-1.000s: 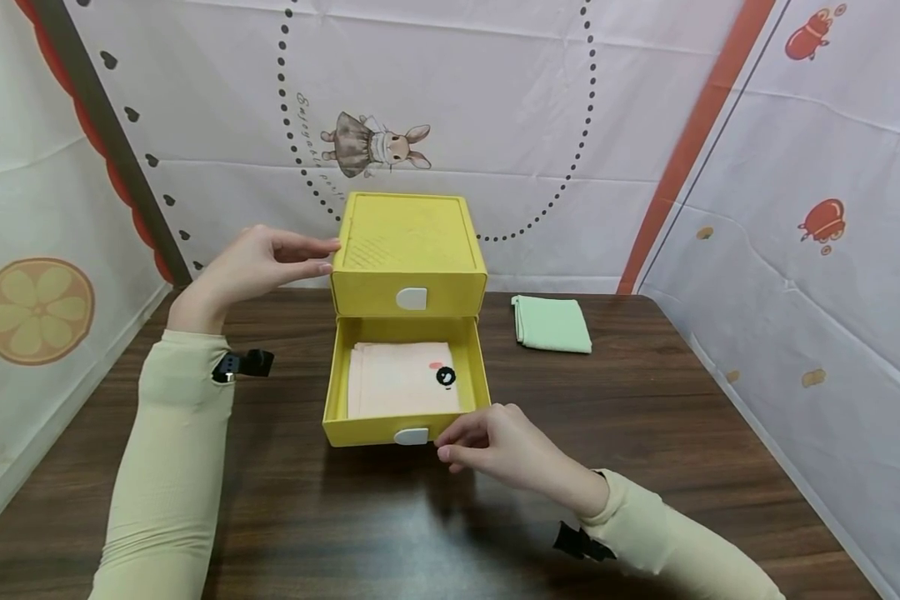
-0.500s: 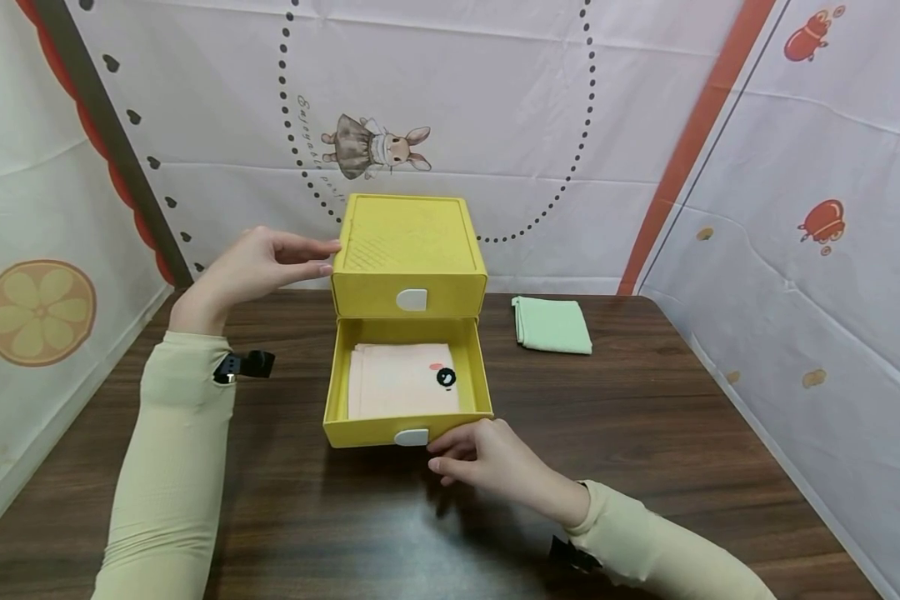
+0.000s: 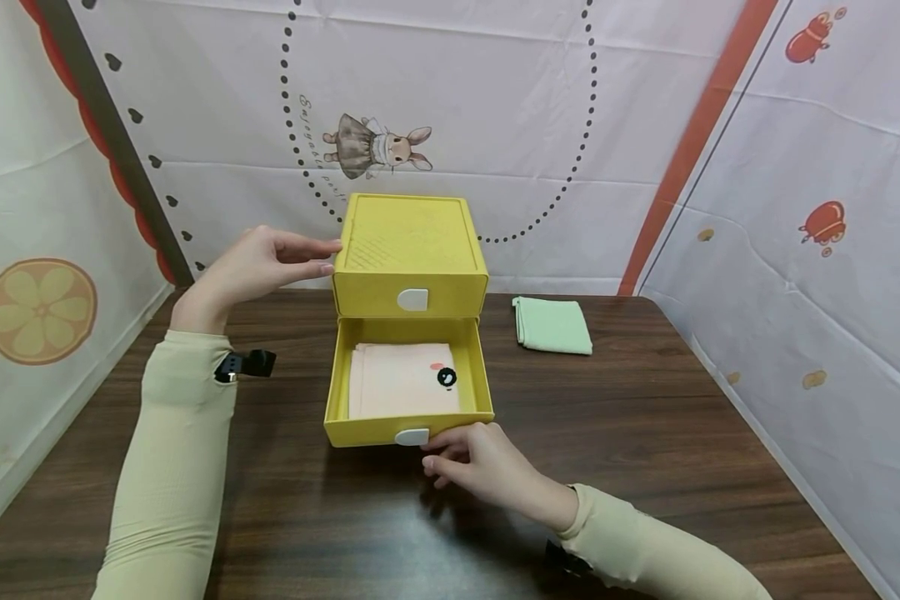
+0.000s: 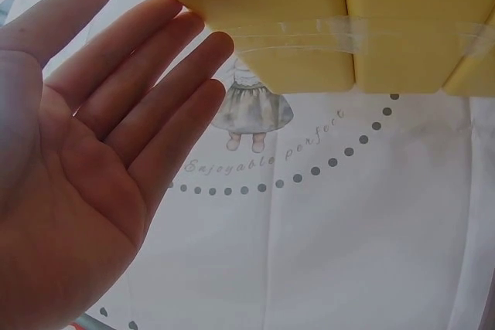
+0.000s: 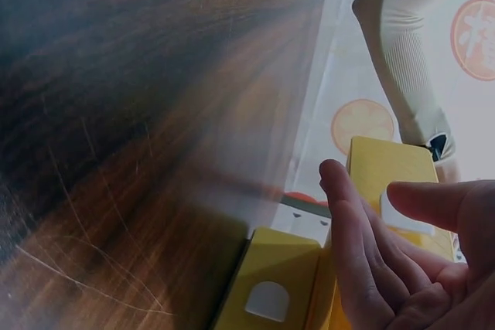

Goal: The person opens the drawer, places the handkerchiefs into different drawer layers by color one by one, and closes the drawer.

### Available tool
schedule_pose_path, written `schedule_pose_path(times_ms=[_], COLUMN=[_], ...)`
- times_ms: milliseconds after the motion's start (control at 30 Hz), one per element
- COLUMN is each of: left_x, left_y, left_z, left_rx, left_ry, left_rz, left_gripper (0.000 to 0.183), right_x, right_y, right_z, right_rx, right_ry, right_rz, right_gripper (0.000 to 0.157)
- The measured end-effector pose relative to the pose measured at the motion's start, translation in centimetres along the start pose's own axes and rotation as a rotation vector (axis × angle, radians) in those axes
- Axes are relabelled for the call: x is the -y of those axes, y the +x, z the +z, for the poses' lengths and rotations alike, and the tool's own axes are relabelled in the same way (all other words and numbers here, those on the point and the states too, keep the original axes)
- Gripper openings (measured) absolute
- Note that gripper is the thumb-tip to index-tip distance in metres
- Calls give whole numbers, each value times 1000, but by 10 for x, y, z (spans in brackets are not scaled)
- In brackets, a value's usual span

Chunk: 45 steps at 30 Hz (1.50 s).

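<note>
In the head view a yellow drawer box (image 3: pixel 409 237) stands at the back of the table. Its upper drawer is closed; the drawer (image 3: pixel 375 431) below is pulled out, with a folded pale pink cloth (image 3: pixel 401 381) lying inside. My left hand (image 3: pixel 247 268) reaches to the box's upper left side, fingertips at its edge. In the left wrist view those fingers (image 4: pixel 182 106) are straight. My right hand (image 3: pixel 487 462) is at the pulled-out drawer's front, right of its white tab (image 3: pixel 412 437). In the right wrist view its fingers lie extended, thumb apart.
A folded mint green cloth (image 3: pixel 552 324) lies right of the box on the dark wooden table (image 3: pixel 330 525). Another yellow drawer front with a white tab (image 5: pixel 267 301) shows low in the right wrist view. Printed white cloth (image 3: pixel 510 100) hangs behind and at both sides.
My right hand has slid a little left along the drawer's front towards the white tab. The left hand, the drawer and both cloths have kept their places.
</note>
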<state>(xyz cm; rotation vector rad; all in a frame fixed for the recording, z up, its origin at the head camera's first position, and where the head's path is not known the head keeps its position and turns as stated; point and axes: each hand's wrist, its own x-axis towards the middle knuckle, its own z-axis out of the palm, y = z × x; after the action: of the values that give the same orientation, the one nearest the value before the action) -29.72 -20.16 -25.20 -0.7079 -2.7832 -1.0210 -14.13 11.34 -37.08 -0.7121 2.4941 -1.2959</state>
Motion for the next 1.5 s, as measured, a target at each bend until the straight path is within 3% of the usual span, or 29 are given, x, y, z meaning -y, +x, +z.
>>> schedule_pose_path(times_ms=[400,900,1500], left_x=[0,0,-1], left_y=[0,0,0], left_z=[0,0,0], left_rx=[3,12,4], left_ry=[0,-20,-1], left_rz=[-1,-4,1], left_gripper=[42,44,43], right_x=[3,5,1], right_y=[2,7,29], right_z=[-1,-6,-7], right_rx=[-10,-70,-149], right_ry=[8,16,19], right_rz=[-43,-36,-64], right_gripper=[12,14,13])
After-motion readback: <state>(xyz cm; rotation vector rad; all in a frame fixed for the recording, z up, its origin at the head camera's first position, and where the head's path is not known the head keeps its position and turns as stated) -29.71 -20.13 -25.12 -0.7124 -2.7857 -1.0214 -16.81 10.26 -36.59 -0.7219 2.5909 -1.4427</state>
